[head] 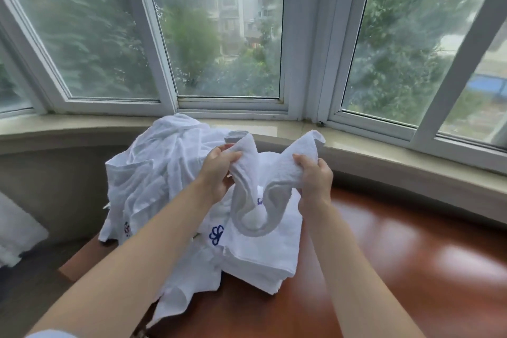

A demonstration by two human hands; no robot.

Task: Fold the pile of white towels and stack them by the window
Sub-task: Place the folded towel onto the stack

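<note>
A small white towel (285, 173) hangs in a U between my two hands, its middle sagging down. My left hand (218, 170) pinches its left end and my right hand (315, 175) grips its right end, both held above the table. Under the sagging towel lies a flat stack of folded white towels (263, 255) with a blue logo. To the left, a crumpled pile of unfolded white towels (153, 173) leans up toward the window sill (370, 151).
The glossy red-brown wooden table (411, 255) stretches to the right of the stack. The bay window (227, 35) curves round behind the sill. A white cushioned thing (16, 230) shows at the far left edge.
</note>
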